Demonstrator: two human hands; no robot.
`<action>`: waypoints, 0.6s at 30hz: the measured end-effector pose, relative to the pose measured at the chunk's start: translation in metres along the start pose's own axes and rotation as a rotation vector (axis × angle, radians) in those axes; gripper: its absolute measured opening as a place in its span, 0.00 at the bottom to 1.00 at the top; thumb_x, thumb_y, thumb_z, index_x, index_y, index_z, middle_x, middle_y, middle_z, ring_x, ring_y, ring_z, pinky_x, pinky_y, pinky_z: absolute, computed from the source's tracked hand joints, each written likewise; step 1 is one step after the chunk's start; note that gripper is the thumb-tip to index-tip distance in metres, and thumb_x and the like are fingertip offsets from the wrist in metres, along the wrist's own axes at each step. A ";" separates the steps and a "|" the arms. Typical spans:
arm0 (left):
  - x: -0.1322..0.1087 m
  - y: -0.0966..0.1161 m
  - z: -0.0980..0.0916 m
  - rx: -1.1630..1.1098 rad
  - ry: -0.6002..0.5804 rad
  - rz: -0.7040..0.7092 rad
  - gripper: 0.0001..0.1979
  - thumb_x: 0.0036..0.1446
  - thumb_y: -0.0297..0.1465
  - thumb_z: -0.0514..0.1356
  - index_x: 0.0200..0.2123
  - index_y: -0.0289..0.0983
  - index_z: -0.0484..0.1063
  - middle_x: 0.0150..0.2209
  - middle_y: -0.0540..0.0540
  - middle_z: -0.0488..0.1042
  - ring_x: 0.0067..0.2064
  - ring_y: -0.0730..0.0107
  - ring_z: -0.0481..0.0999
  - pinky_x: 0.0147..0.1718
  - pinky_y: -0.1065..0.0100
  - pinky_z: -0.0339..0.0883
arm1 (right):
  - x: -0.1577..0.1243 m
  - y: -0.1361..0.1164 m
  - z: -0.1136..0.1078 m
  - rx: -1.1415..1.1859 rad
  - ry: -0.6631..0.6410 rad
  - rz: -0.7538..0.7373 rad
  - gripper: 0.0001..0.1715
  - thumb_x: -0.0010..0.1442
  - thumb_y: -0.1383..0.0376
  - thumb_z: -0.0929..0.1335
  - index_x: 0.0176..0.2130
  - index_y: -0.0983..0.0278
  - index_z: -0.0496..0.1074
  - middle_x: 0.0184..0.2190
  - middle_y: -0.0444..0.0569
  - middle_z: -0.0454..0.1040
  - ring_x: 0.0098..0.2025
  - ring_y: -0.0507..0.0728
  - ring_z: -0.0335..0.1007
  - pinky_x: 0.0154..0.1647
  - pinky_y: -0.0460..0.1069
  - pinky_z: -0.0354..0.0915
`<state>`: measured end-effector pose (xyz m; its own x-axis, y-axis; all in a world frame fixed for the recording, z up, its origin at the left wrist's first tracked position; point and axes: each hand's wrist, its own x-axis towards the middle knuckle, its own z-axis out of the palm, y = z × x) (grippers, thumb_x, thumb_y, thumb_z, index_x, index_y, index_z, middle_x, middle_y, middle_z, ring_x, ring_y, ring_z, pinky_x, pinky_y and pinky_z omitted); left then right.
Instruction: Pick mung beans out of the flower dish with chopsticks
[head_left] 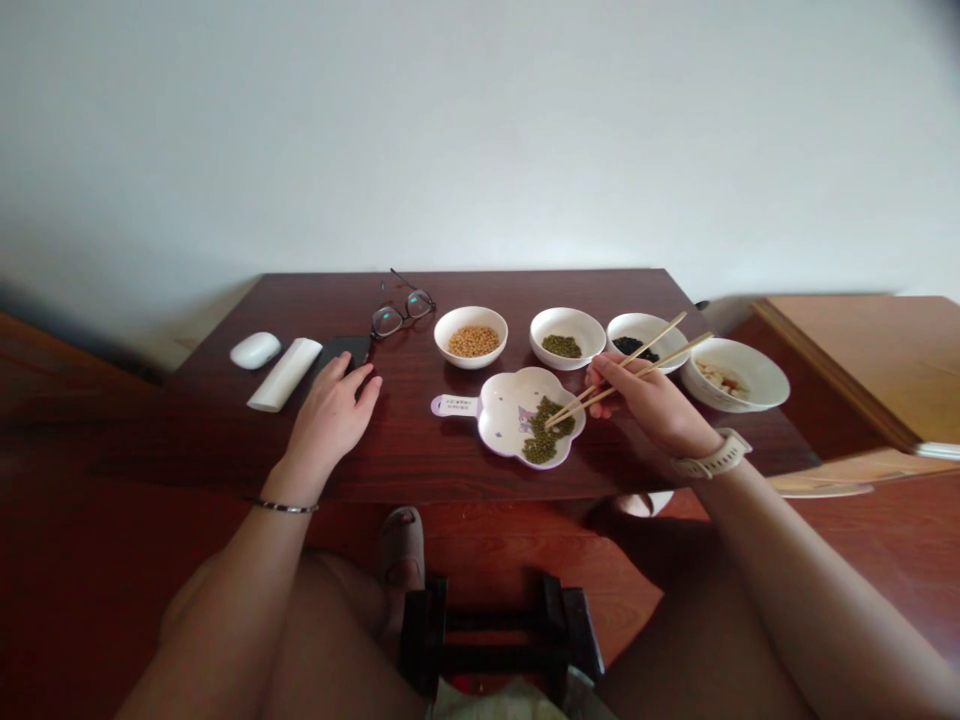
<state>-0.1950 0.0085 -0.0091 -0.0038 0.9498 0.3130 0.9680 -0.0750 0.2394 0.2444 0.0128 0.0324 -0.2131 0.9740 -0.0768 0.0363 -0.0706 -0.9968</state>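
My right hand [651, 406] grips a pair of wooden chopsticks [628, 376], whose tips reach into the green beans [549, 432] piled on a white flower-shaped dish [507, 418]. My left hand [332, 408] rests flat on the dark wooden table [405, 440], fingers spread, its fingertips on a black phone [341, 352]. Behind the dish stand a bowl of yellow beans [471, 337], a bowl of green beans [567, 337], a bowl of black beans [643, 340] and a larger white bowl [742, 375] with pale pieces in it.
Glasses [402, 311] lie at the back of the table. A white mouse [255, 350] and a white oblong case [285, 373] sit left of the phone. A lighter wooden table [870, 360] stands to the right. A dark stool [495, 635] is between my legs.
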 end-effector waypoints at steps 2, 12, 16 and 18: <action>0.000 0.000 0.000 -0.014 -0.003 -0.013 0.30 0.76 0.46 0.48 0.64 0.34 0.79 0.73 0.35 0.69 0.75 0.44 0.65 0.75 0.45 0.57 | -0.001 0.000 0.001 0.025 0.001 -0.002 0.26 0.70 0.45 0.73 0.32 0.61 0.73 0.25 0.46 0.75 0.25 0.52 0.71 0.25 0.46 0.67; -0.013 0.044 -0.016 -0.284 0.032 0.177 0.20 0.77 0.41 0.52 0.58 0.41 0.79 0.61 0.40 0.78 0.65 0.52 0.75 0.70 0.52 0.65 | -0.012 -0.009 0.006 0.081 -0.145 0.014 0.23 0.72 0.47 0.71 0.34 0.62 0.74 0.24 0.45 0.73 0.24 0.52 0.68 0.24 0.46 0.65; -0.023 0.071 -0.016 -0.444 -0.083 0.250 0.18 0.78 0.40 0.52 0.57 0.40 0.78 0.55 0.40 0.81 0.57 0.56 0.80 0.59 0.58 0.71 | -0.016 -0.008 0.007 0.047 -0.208 0.010 0.22 0.74 0.49 0.70 0.36 0.62 0.74 0.27 0.45 0.74 0.26 0.51 0.71 0.26 0.46 0.66; -0.028 0.080 -0.013 -0.480 -0.126 0.268 0.17 0.79 0.39 0.53 0.58 0.40 0.77 0.54 0.41 0.81 0.54 0.58 0.81 0.56 0.60 0.71 | -0.017 -0.004 0.007 0.013 -0.248 0.003 0.22 0.75 0.49 0.69 0.36 0.62 0.74 0.27 0.45 0.75 0.26 0.52 0.71 0.27 0.46 0.67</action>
<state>-0.1205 -0.0279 0.0136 0.2851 0.9052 0.3152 0.7080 -0.4206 0.5673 0.2413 -0.0049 0.0372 -0.4460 0.8913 -0.0810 0.0247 -0.0782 -0.9966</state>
